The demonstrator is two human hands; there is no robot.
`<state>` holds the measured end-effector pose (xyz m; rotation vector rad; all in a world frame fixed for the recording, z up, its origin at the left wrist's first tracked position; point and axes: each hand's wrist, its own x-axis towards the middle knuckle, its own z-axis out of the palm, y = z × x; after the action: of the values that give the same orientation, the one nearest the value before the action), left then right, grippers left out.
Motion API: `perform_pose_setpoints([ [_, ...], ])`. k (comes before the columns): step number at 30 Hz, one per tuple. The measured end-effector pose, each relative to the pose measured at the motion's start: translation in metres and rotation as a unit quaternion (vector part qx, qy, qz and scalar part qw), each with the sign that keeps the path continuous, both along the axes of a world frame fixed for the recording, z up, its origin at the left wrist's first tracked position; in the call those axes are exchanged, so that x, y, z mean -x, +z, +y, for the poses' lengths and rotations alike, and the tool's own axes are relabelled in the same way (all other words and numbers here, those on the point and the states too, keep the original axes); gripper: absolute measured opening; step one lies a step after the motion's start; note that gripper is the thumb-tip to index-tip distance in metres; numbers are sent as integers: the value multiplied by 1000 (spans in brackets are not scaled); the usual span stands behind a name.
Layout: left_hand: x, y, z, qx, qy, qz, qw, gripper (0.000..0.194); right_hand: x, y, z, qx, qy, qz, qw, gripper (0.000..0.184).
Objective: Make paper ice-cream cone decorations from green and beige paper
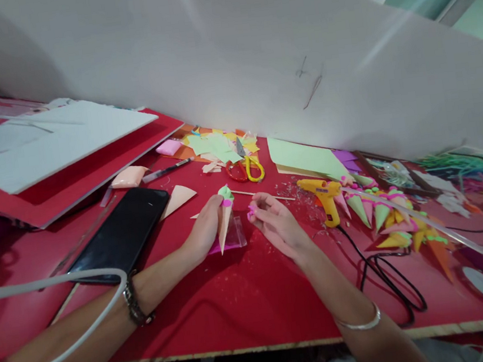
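Note:
My left hand (205, 227) is closed round a small peach paper cone (225, 226), held point down, with a green top and pink bits at its rim. Just to the right, my right hand (278, 223) pinches a small lump of pink clay-like material (251, 212) between thumb and fingers. A gap separates this lump from the cone. Under the cone lies a clear plastic packet (238, 232) with something pink in it. A thin stick (265, 195) rests on the red table behind my hands.
A phone (119, 233) and a peach paper piece (179, 200) lie left. Scissors (245, 168) sit among paper scraps behind. On the right are a yellow glue gun (324, 197) with its black cord (380, 269), and several finished cones (381, 213). A white cable (80, 276) crosses my left forearm.

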<state>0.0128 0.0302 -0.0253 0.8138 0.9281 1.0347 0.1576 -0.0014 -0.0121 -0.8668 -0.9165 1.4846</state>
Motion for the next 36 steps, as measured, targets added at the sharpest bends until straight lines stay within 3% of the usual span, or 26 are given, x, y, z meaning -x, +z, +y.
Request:
perform_pose_setpoints([
  [6, 0, -2, 0, 0, -37, -5, 999, 36, 0, 0, -1, 18, 29, 19, 999, 19],
  [14, -1, 4, -1, 25, -33, 11, 999, 36, 1, -2, 0, 14, 27, 12, 999, 9],
  [20, -1, 6, -1, -7, -73, 10, 997, 40, 4, -2, -1, 18, 20, 11, 1000, 14],
  [24, -2, 3, -2, -61, -73, -11, 995, 27, 7, -2, -1, 20, -1, 3, 1000, 18],
  [30, -1, -2, -4, -53, -96, -2, 994, 31, 8, -5, -2, -27, -55, -117, 991, 12],
  [36, -1, -2, -5, -46, -101, -28, 993, 51, 11, 0, -6, -141, -94, -276, 946, 9],
])
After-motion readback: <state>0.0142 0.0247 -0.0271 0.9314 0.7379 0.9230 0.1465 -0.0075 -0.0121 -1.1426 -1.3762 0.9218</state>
